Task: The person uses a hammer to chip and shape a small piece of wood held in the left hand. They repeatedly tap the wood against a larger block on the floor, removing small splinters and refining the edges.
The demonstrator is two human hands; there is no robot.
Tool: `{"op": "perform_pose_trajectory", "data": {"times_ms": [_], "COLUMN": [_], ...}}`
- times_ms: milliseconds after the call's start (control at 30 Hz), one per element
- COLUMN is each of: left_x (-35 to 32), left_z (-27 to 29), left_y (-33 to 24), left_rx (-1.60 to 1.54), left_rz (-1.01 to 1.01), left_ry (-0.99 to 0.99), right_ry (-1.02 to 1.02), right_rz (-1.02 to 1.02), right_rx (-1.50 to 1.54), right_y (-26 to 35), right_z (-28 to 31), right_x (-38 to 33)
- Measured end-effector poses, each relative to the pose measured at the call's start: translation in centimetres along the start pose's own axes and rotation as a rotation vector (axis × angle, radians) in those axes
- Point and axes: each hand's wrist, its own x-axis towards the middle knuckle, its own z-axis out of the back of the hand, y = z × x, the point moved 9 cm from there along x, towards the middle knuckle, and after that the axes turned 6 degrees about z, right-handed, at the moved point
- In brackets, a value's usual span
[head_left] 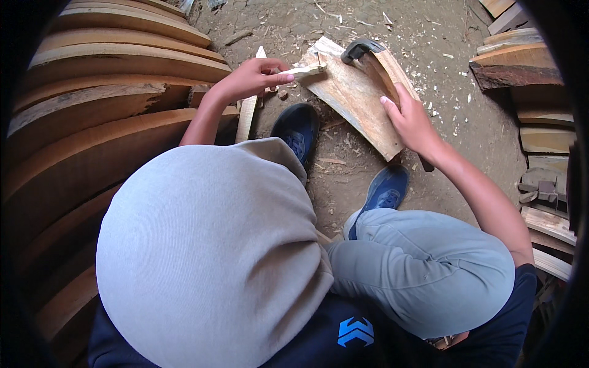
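- Head view: a rough, pale, wedge-shaped wooden slab (353,101) with coarse straight grain lies slanted on the chip-strewn dirt floor (485,129), just ahead of two dark blue shoes (299,130).
- The left hand (248,78) is closed in a pinch around a thin pale wood splinter (302,71), whose tip touches the slab's upper left edge.
- The right hand (410,119) wraps the handle of a dark-headed hammer (361,49), which runs along the slab's right edge; the head rests at the slab's far end.
- Curved, smooth-sawn planks (98,92) are stacked on the left.
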Motion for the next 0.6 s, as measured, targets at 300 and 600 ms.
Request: {"op": "perform_pose_trajectory", "data": {"times_ms": [300,600], "left_x": [0.1,-0.2], "left_z": [-0.2,-1.1], "left_y": [0.6,-0.2], "left_rx": [0.037,-0.003], "left_rz": [0.009,0.029], "left_ry": [0.026,0.122], "right_ry": [0.019,0.073], "right_rz": [-0.015,-0.127], "right_rx": [0.019,0.163], "right_y": [0.3,-0.3], "right_z": [0.0,0.9], "right_x": [0.0,0.9]}}
